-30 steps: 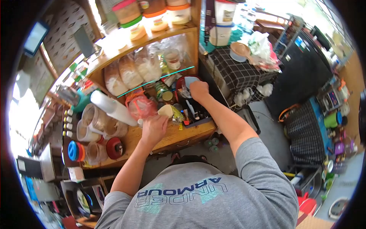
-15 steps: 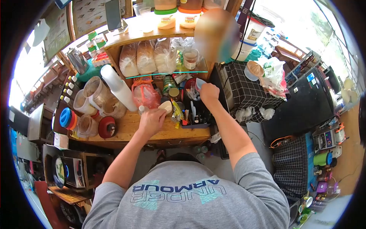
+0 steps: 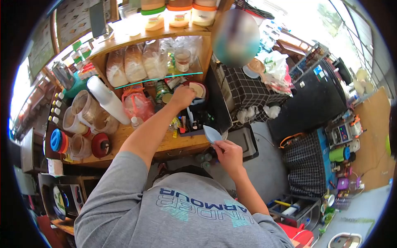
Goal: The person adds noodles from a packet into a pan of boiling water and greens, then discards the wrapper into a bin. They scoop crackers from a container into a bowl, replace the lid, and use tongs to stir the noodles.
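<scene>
Right hand: fingers pinch a pale blue scoop, held just off the wooden counter's front edge, clear of the surface. Left hand: fingers curled, grip undeterminable, reaching to a round red-rimmed container behind the dark utensil tray, beneath the bread shelf.

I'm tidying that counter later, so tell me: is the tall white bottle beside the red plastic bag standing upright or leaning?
Leaning. The tall white bottle slants, its top tipped toward the clear containers and its base near the red plastic bag.
</scene>
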A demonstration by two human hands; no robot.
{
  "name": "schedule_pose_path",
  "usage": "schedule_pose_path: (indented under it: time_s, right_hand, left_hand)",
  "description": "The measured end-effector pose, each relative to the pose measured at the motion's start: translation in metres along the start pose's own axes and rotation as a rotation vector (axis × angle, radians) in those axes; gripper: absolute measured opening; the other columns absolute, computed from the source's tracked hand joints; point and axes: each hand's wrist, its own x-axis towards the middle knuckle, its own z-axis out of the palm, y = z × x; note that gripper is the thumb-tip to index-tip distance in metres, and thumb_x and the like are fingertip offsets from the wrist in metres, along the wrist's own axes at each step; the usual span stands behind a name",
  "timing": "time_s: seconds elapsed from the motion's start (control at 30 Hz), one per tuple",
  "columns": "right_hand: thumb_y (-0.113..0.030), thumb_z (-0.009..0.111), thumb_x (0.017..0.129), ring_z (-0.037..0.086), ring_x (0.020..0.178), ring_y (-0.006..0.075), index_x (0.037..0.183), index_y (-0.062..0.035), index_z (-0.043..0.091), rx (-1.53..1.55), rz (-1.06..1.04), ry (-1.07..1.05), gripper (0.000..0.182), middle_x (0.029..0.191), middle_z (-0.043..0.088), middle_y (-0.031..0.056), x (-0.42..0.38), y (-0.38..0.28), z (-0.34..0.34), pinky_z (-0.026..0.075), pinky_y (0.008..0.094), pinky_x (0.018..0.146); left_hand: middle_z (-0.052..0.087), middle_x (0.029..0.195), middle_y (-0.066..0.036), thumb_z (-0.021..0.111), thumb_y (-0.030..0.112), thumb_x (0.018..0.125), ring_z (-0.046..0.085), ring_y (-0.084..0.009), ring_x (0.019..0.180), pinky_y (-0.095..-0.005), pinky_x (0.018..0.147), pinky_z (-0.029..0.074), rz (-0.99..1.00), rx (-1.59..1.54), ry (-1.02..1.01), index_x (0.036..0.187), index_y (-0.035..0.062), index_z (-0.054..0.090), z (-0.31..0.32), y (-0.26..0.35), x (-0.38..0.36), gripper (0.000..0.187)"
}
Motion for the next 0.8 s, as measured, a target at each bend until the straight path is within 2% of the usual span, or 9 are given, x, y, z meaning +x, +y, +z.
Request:
schedule_pose_path:
  time_s: [0.1, 0.17, 0.23, 0.3, 0.37, 0.4, 0.63, 0.67, 0.8]
  right_hand:
    - [-0.013, 0.071, 0.083, 0.069, 0.075, 0.0274, 0.091, -0.0103, 0.074, -0.030, -0.066, 0.019, 0.009, 0.085, 0.071, 0.0068, -0.017, 0.001, -0.003, 0.055, 0.0366, 0.066]
    - [-0.011, 0.075, 0.079, 0.068, 0.072, 0.0235, 0.090, -0.0108, 0.076, -0.090, -0.249, 0.052, 0.011, 0.084, 0.072, 0.0047, -0.015, -0.001, -0.005, 0.054, 0.0349, 0.062]
    - [-0.011, 0.073, 0.077, 0.067, 0.072, 0.0232, 0.092, -0.0124, 0.075, -0.103, -0.291, 0.021, 0.014, 0.087, 0.071, 0.0035, -0.012, 0.001, -0.001, 0.054, 0.0355, 0.063]
    - [-0.011, 0.072, 0.076, 0.066, 0.072, 0.0230, 0.093, -0.0140, 0.074, -0.100, -0.362, -0.026, 0.018, 0.090, 0.070, 0.0023, -0.003, -0.004, 0.009, 0.054, 0.0361, 0.064]
    - [-0.009, 0.072, 0.073, 0.064, 0.070, 0.0225, 0.094, -0.0136, 0.074, -0.092, -0.467, -0.088, 0.022, 0.092, 0.070, 0.0015, 0.008, -0.016, 0.024, 0.054, 0.0359, 0.063]
    - [-0.009, 0.072, 0.073, 0.064, 0.070, 0.0225, 0.094, -0.0136, 0.074, -0.062, -0.506, -0.120, 0.022, 0.092, 0.070, 0.0015, 0.013, -0.022, 0.035, 0.054, 0.0359, 0.063]
    - [-0.014, 0.071, 0.080, 0.068, 0.077, 0.0293, 0.087, -0.0109, 0.076, 0.271, -0.633, -0.427, 0.008, 0.084, 0.072, 0.0054, 0.019, -0.043, 0.172, 0.054, 0.0398, 0.067]
    - [-0.017, 0.071, 0.081, 0.068, 0.078, 0.0299, 0.087, -0.0116, 0.076, 0.238, -0.607, -0.512, 0.010, 0.086, 0.072, 0.0066, 0.016, -0.047, 0.193, 0.054, 0.0403, 0.068]
    - [-0.025, 0.069, 0.083, 0.067, 0.079, 0.0331, 0.090, -0.0105, 0.076, 0.127, -0.655, -0.699, 0.017, 0.084, 0.069, 0.0136, 0.012, -0.065, 0.286, 0.052, 0.0422, 0.069]
  left_hand:
    - [0.069, 0.090, -0.008, 0.062, 0.016, 0.081, 0.065, -0.0301, 0.091, -0.0445, 0.083, 0.051, -0.020, -0.025, 0.038, 0.089, 0.0101, 0.068, -0.029, 0.018, -0.003, 0.011]
    - [0.069, 0.094, -0.009, 0.066, 0.016, 0.082, 0.065, -0.0310, 0.091, -0.0433, 0.084, 0.051, -0.087, -0.229, 0.352, 0.095, 0.0097, 0.068, -0.064, 0.036, -0.022, 0.015]
    - [0.070, 0.101, -0.009, 0.069, 0.019, 0.083, 0.066, -0.0302, 0.091, -0.0473, 0.094, 0.048, -0.115, -0.570, 0.330, 0.101, 0.0098, 0.068, -0.105, 0.071, -0.064, 0.021]
    - [0.069, 0.110, -0.009, 0.071, 0.026, 0.083, 0.065, -0.0283, 0.105, -0.0582, 0.110, 0.035, 0.173, -0.554, 0.201, 0.112, 0.0123, 0.068, -0.159, 0.104, -0.102, 0.032]
    - [0.069, 0.113, -0.007, 0.072, 0.032, 0.084, 0.058, -0.0261, 0.121, -0.0664, 0.116, 0.017, 0.257, -0.481, 0.121, 0.124, 0.0155, 0.065, -0.160, 0.120, -0.141, 0.044]
    - [0.069, 0.114, -0.004, 0.073, 0.036, 0.083, 0.051, -0.0267, 0.130, -0.0665, 0.118, 0.011, 0.171, -0.429, 0.088, 0.132, 0.0165, 0.060, -0.162, 0.122, -0.157, 0.054]
    - [0.069, 0.110, -0.005, 0.073, 0.033, 0.082, 0.052, -0.0297, 0.127, -0.0689, 0.116, 0.012, -0.544, -0.088, 0.057, 0.128, 0.0116, 0.060, -0.178, 0.097, -0.291, 0.053]
    - [0.071, 0.102, -0.005, 0.069, 0.032, 0.086, 0.051, -0.0297, 0.127, -0.0715, 0.113, 0.013, -0.599, -0.058, 0.098, 0.125, 0.0104, 0.062, -0.186, 0.102, -0.312, 0.045]
    - [0.069, 0.109, -0.002, 0.072, 0.031, 0.082, 0.051, -0.0272, 0.129, -0.0728, 0.111, 0.019, -0.802, 0.016, -0.057, 0.120, 0.0122, 0.065, -0.213, 0.133, -0.404, 0.043]
